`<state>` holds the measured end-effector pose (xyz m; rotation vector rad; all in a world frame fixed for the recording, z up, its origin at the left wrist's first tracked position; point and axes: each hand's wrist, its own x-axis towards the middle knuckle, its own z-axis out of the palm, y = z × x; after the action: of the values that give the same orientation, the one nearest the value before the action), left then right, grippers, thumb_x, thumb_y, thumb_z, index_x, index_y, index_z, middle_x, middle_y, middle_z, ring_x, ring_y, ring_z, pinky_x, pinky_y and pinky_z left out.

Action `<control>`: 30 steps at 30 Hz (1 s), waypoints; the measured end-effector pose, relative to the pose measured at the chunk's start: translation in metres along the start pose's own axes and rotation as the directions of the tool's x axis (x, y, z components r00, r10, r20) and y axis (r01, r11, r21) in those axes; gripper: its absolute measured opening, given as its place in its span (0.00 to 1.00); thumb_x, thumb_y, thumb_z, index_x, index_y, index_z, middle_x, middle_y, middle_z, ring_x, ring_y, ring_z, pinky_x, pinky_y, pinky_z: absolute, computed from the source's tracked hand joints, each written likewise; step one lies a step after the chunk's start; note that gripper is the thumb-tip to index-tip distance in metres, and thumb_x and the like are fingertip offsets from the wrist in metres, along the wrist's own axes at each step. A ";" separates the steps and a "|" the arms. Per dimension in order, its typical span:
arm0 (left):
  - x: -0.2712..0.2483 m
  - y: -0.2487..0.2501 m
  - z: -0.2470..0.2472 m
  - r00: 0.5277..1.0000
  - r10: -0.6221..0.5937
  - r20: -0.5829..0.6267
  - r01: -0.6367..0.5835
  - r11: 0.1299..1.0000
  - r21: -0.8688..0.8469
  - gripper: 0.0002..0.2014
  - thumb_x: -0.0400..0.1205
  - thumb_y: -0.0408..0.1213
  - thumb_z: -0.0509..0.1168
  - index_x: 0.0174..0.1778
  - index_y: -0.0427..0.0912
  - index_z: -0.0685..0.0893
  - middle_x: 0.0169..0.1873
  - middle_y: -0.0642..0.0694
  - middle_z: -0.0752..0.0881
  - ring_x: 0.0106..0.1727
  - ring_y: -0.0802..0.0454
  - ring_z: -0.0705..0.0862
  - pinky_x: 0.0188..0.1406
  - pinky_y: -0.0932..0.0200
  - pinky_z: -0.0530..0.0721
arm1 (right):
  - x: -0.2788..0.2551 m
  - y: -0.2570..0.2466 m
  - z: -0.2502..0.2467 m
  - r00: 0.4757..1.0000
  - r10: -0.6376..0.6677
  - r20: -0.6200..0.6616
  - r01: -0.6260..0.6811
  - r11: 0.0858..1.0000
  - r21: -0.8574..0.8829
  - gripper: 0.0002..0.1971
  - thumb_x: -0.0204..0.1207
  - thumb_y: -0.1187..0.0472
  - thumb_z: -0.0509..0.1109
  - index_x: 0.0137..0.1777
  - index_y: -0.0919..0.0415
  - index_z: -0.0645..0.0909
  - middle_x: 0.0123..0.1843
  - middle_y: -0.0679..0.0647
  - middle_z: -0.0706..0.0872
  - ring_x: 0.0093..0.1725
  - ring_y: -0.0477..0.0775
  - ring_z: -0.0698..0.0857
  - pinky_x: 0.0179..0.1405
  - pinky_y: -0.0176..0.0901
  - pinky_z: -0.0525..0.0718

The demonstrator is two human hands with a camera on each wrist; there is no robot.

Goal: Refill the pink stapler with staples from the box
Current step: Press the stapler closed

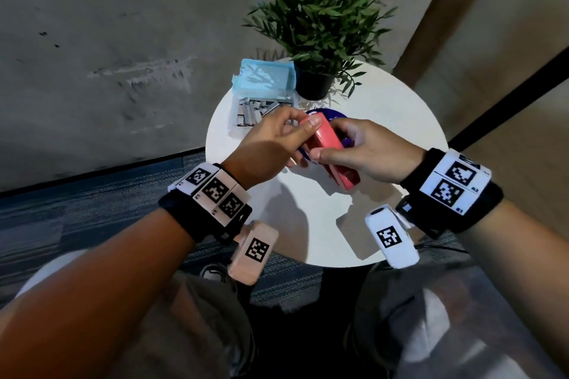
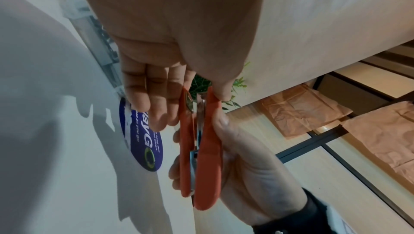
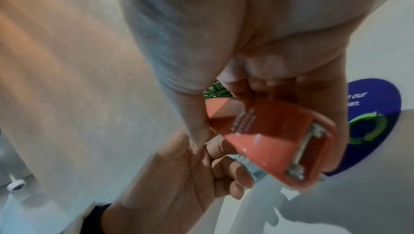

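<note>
Round white table (image 1: 385, 144), potted plant (image 1: 320, 18) at its far edge, and the staple box (image 1: 261, 95) lying open beside the pot. Above the tabletop both hands meet on the pink stapler (image 1: 331, 152): right hand (image 1: 366, 151) wrapped around its body, left hand (image 1: 271, 144) pinching the front tip, thumb on top. The stapler looks slightly parted, though blur hides the staple channel.

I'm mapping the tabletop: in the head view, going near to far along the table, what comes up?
Pink stapler held in both hands → open staple box → blue lid → potted plant.
</note>
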<state>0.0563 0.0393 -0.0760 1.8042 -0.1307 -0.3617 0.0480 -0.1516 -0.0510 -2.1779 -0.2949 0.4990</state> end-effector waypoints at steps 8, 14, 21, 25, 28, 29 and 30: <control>0.008 -0.008 0.023 0.997 0.017 0.079 -0.041 0.946 0.321 0.32 0.80 0.59 0.67 0.78 0.50 0.74 0.49 0.46 0.89 0.45 0.49 0.88 0.47 0.55 0.85 | -0.006 0.022 -0.010 0.985 0.060 -0.163 -0.106 0.950 -0.294 0.19 0.74 0.48 0.76 0.59 0.57 0.82 0.48 0.54 0.87 0.47 0.58 0.84 0.41 0.48 0.78; 0.010 -0.006 0.028 0.993 -0.013 0.116 -0.038 0.906 0.423 0.28 0.84 0.50 0.69 0.79 0.50 0.72 0.50 0.54 0.88 0.42 0.60 0.85 0.50 0.56 0.82 | 0.003 0.050 -0.041 0.911 0.146 -0.386 -0.304 0.871 -0.386 0.12 0.77 0.51 0.73 0.47 0.62 0.83 0.45 0.57 0.82 0.46 0.60 0.80 0.40 0.43 0.68; 0.009 -0.010 0.018 0.993 -0.056 0.107 0.002 0.895 0.447 0.18 0.84 0.48 0.68 0.71 0.55 0.78 0.50 0.57 0.89 0.43 0.59 0.83 0.44 0.60 0.78 | 0.018 0.064 -0.061 0.787 0.296 -0.541 -0.491 0.831 -0.260 0.19 0.74 0.45 0.72 0.46 0.64 0.86 0.48 0.64 0.89 0.49 0.66 0.87 0.43 0.50 0.84; 0.009 -0.014 0.014 0.990 -0.068 0.120 0.015 0.916 0.401 0.20 0.82 0.50 0.69 0.70 0.54 0.80 0.49 0.57 0.90 0.46 0.53 0.86 0.49 0.54 0.84 | 0.021 0.065 -0.061 0.777 0.323 -0.540 -0.522 0.811 -0.266 0.22 0.74 0.44 0.71 0.50 0.66 0.86 0.52 0.65 0.90 0.51 0.67 0.87 0.50 0.54 0.87; 0.008 -0.015 0.012 0.990 -0.063 0.123 0.012 0.924 0.383 0.23 0.78 0.54 0.68 0.69 0.54 0.81 0.47 0.57 0.90 0.47 0.50 0.88 0.54 0.48 0.86 | 0.020 0.065 -0.059 0.773 0.343 -0.534 -0.551 0.779 -0.299 0.19 0.75 0.48 0.71 0.53 0.65 0.85 0.54 0.65 0.89 0.52 0.67 0.88 0.51 0.55 0.87; 0.008 -0.015 0.011 0.990 -0.058 0.125 0.005 0.921 0.389 0.21 0.80 0.53 0.68 0.69 0.54 0.81 0.47 0.57 0.90 0.47 0.50 0.88 0.54 0.48 0.86 | 0.021 0.066 -0.059 0.770 0.345 -0.537 -0.559 0.770 -0.307 0.19 0.76 0.48 0.71 0.54 0.65 0.85 0.55 0.65 0.89 0.52 0.67 0.87 0.51 0.55 0.87; 0.008 -0.014 0.011 0.990 -0.058 0.126 0.002 0.915 0.403 0.20 0.82 0.51 0.69 0.69 0.54 0.80 0.48 0.57 0.90 0.47 0.50 0.88 0.53 0.49 0.86 | 0.020 0.064 -0.059 0.766 0.350 -0.540 -0.567 0.764 -0.309 0.19 0.76 0.48 0.71 0.55 0.65 0.85 0.56 0.65 0.89 0.52 0.67 0.87 0.51 0.55 0.87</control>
<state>0.0588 0.0309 -0.0936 2.1905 -0.2904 -0.5078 0.0945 -0.2246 -0.0747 -2.7678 0.4707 0.1712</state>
